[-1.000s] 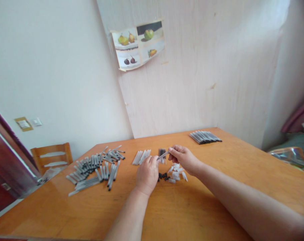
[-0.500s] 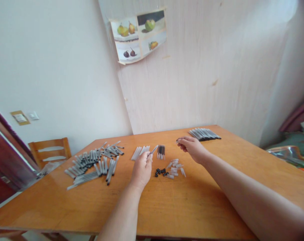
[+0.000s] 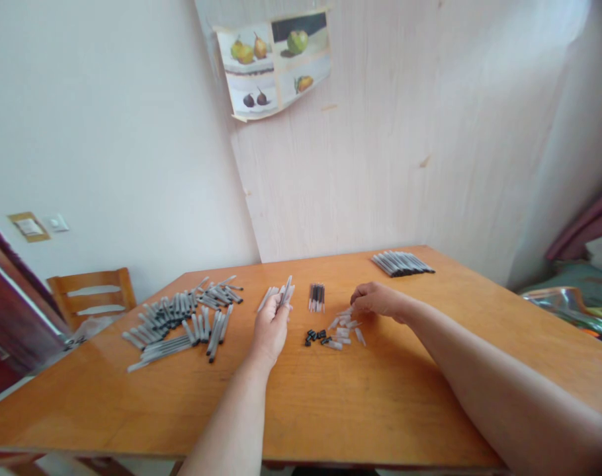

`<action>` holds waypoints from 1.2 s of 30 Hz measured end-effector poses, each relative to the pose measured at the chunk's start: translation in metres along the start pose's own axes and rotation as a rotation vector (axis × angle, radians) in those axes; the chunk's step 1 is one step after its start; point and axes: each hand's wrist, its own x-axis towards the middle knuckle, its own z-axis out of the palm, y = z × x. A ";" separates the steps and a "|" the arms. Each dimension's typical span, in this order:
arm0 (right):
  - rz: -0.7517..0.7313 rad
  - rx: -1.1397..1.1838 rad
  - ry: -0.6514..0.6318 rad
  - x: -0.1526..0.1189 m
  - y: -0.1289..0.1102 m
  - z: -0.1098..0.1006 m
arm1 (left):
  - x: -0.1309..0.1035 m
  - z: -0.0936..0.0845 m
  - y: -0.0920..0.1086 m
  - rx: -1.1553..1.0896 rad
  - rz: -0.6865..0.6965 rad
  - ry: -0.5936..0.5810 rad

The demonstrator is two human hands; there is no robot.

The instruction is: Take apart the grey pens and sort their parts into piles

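Observation:
My left hand (image 3: 272,324) is closed round a slim pen (image 3: 286,289) that points up and away, above some clear barrels (image 3: 266,299). My right hand (image 3: 373,299) has its fingers bent down at the back edge of the scattered clear caps (image 3: 344,324); whatever its fingertips pinch is too small to make out. Small black plugs (image 3: 313,337) lie just left of the caps. Dark refills (image 3: 317,297) stand in a row between my hands, flat on the table.
On the wooden table (image 3: 301,410), many grey pens with black ends (image 3: 167,314) spread at the left. A neat row of pens (image 3: 403,262) lies at the back right. A chair (image 3: 90,294) stands beyond the left edge, and fruit pictures (image 3: 276,66) hang on the wall.
My right hand has come down and nearer, to the clear caps. My left hand has shifted slightly left, and its pen now points more steeply up. The view has moved a little.

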 end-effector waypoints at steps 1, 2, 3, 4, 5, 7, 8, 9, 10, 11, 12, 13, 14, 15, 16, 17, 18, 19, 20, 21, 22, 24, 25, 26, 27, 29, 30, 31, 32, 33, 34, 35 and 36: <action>0.008 -0.020 -0.009 0.000 0.001 -0.002 | 0.000 0.000 0.000 -0.009 -0.020 0.000; 0.015 -0.041 -0.018 0.001 0.002 -0.004 | 0.000 -0.001 0.000 -0.020 -0.037 -0.004; 0.022 -0.060 -0.026 0.001 0.003 -0.005 | 0.000 -0.001 0.001 -0.036 -0.052 -0.010; 0.023 -0.074 -0.033 0.002 0.004 -0.006 | 0.000 -0.002 0.001 -0.059 -0.064 -0.011; 0.017 -0.082 -0.039 0.002 0.005 -0.006 | 0.000 -0.002 0.002 -0.084 -0.074 -0.012; -0.003 -0.087 -0.049 0.002 0.005 -0.006 | 0.000 -0.002 0.002 -0.126 -0.090 -0.023; -0.012 -0.088 -0.056 0.001 0.005 -0.006 | 0.000 -0.002 0.003 -0.144 -0.097 -0.026; -0.019 -0.089 -0.062 0.001 0.005 -0.005 | 0.000 -0.002 0.003 -0.162 -0.105 -0.029; -0.021 -0.090 -0.066 0.001 0.005 -0.005 | 0.000 -0.002 0.004 -0.181 -0.114 -0.030; -0.016 -0.089 -0.064 0.001 0.005 -0.004 | 0.000 -0.002 0.004 -0.201 -0.123 -0.033; -0.011 -0.086 -0.051 0.001 0.005 -0.004 | 0.000 -0.002 0.004 -0.225 -0.134 -0.035; -0.011 -0.081 -0.027 0.001 0.005 -0.004 | 0.000 -0.002 0.005 -0.253 -0.144 -0.037; -0.016 -0.074 0.008 0.002 0.004 -0.003 | 0.000 -0.002 0.005 -0.284 -0.156 -0.044; -0.030 -0.064 0.044 0.002 0.003 -0.003 | -0.001 -0.002 0.006 -0.318 -0.168 -0.053; -0.054 -0.053 0.074 0.003 0.002 -0.001 | -0.001 -0.002 0.006 -0.354 -0.181 -0.065; -0.085 -0.040 0.096 0.003 -0.001 0.001 | -0.002 -0.002 0.007 -0.392 -0.196 -0.078; -0.118 -0.027 0.104 0.002 -0.004 0.005 | -0.002 -0.002 0.008 -0.430 -0.212 -0.091; -0.151 -0.014 0.097 0.000 -0.008 0.009 | -0.003 -0.001 0.009 -0.467 -0.229 -0.105; -0.177 -0.005 0.090 -0.002 -0.013 0.015 | -0.003 -0.001 0.010 -0.500 -0.245 -0.115; -0.196 0.004 0.070 -0.004 -0.018 0.022 | -0.004 0.000 0.011 -0.531 -0.259 -0.125; -0.208 0.008 0.040 -0.008 -0.023 0.029 | -0.005 0.001 0.013 -0.558 -0.271 -0.137; -0.244 0.013 -0.018 -0.016 -0.034 0.043 | -0.007 0.002 0.016 -0.597 -0.286 -0.162; -0.268 0.014 -0.040 -0.019 -0.038 0.050 | -0.007 0.003 0.017 -0.612 -0.289 -0.172; -0.281 0.025 -0.064 -0.023 -0.042 0.056 | -0.008 0.004 0.018 -0.625 -0.292 -0.183; -0.290 0.049 -0.086 -0.027 -0.046 0.060 | -0.009 0.005 0.019 -0.637 -0.293 -0.194; -0.273 0.084 -0.131 -0.032 -0.051 0.067 | -0.010 0.006 0.022 -0.659 -0.296 -0.210; -0.255 0.097 -0.148 -0.033 -0.052 0.070 | -0.011 0.007 0.023 -0.671 -0.299 -0.219; -0.237 0.105 -0.161 -0.034 -0.052 0.071 | -0.011 0.007 0.024 -0.683 -0.303 -0.230; -0.225 0.111 -0.170 -0.034 -0.052 0.072 | -0.012 0.008 0.024 -0.692 -0.307 -0.238; -0.221 0.116 -0.176 -0.034 -0.051 0.074 | -0.012 0.008 0.025 -0.698 -0.311 -0.247; -0.227 0.122 -0.180 -0.033 -0.049 0.075 | -0.012 0.008 0.025 -0.701 -0.316 -0.256; -0.238 0.127 -0.184 -0.031 -0.047 0.075 | -0.013 0.008 0.026 -0.702 -0.318 -0.261; -0.248 0.128 -0.185 -0.029 -0.045 0.076 | -0.013 0.009 0.026 -0.703 -0.319 -0.263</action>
